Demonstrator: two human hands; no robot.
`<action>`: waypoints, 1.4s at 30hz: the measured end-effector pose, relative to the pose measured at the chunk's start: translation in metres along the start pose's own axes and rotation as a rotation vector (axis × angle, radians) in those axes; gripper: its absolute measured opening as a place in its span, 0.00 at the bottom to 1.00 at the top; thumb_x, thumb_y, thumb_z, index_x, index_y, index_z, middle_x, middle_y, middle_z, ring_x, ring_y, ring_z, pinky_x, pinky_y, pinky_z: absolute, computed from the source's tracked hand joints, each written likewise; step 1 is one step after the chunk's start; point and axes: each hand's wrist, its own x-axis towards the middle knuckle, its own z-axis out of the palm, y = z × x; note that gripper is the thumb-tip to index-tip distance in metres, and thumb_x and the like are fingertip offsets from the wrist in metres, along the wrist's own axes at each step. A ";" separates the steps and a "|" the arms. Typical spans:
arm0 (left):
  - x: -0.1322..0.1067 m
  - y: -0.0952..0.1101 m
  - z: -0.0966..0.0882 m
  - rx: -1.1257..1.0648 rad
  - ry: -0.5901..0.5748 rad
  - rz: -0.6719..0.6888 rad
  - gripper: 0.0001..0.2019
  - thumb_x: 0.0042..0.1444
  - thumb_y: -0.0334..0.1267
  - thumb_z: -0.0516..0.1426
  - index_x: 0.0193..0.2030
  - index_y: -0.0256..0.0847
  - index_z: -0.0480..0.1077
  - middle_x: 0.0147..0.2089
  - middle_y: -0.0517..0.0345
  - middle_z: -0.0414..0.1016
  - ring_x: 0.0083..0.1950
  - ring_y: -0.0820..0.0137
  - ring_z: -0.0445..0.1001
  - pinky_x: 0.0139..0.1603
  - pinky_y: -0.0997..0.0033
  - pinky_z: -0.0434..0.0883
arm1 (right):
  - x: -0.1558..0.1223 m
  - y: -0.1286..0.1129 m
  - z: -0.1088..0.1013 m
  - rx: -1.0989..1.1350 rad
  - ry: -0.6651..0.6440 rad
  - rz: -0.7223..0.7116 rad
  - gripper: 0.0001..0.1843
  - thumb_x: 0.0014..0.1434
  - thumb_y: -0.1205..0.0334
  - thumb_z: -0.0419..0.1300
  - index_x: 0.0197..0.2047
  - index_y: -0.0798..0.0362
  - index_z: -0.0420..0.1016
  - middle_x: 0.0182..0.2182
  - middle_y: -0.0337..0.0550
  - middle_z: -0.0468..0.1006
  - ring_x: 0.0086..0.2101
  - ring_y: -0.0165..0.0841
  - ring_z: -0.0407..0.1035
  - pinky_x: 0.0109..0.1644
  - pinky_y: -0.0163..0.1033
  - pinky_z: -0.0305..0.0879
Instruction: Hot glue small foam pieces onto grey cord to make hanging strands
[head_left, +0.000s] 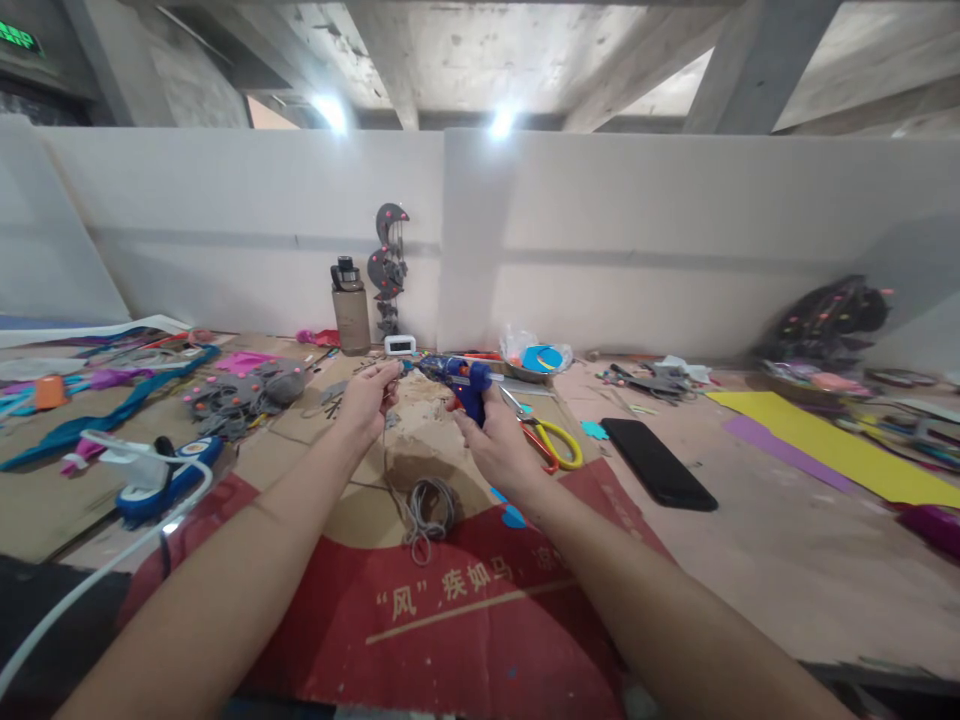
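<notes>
My right hand (499,435) is wrapped round the handle of a blue hot glue gun (469,375), whose nozzle points left. Closed in a pinch, my left hand (373,395) holds a small blue piece (407,367) just at the nozzle; its exact shape is too small to tell. A strand of grey cord hangs below the left fingers, and a loose coil of the cord (431,510) lies between my forearms on the red and brown cardboard (450,640). Yellow-and-orange-handled scissors (555,445) rest beside my right hand.
A black phone (658,463) lies right of the scissors. At the back stand a bottle (350,310) and a small white clock (400,345). A blue power strip (169,480) with a white cable sits left. Yellow sheet (832,440) and craft scraps cover the right side.
</notes>
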 end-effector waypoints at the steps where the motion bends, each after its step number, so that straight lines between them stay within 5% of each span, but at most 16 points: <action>1: -0.001 0.001 0.000 -0.003 0.000 -0.002 0.14 0.35 0.38 0.67 0.26 0.36 0.69 0.19 0.67 0.61 0.18 0.83 0.56 0.16 0.82 0.54 | 0.000 -0.001 0.000 -0.017 0.000 0.002 0.10 0.58 0.63 0.52 0.45 0.51 0.65 0.39 0.44 0.74 0.34 0.33 0.68 0.40 0.42 0.67; 42: -0.016 0.004 0.015 0.106 -0.038 0.072 0.11 0.38 0.39 0.65 0.21 0.36 0.69 0.18 0.65 0.60 0.20 0.81 0.54 0.21 0.77 0.51 | -0.003 -0.008 -0.001 -0.242 0.033 -0.041 0.16 0.59 0.61 0.51 0.50 0.55 0.64 0.40 0.51 0.73 0.38 0.39 0.67 0.45 0.46 0.63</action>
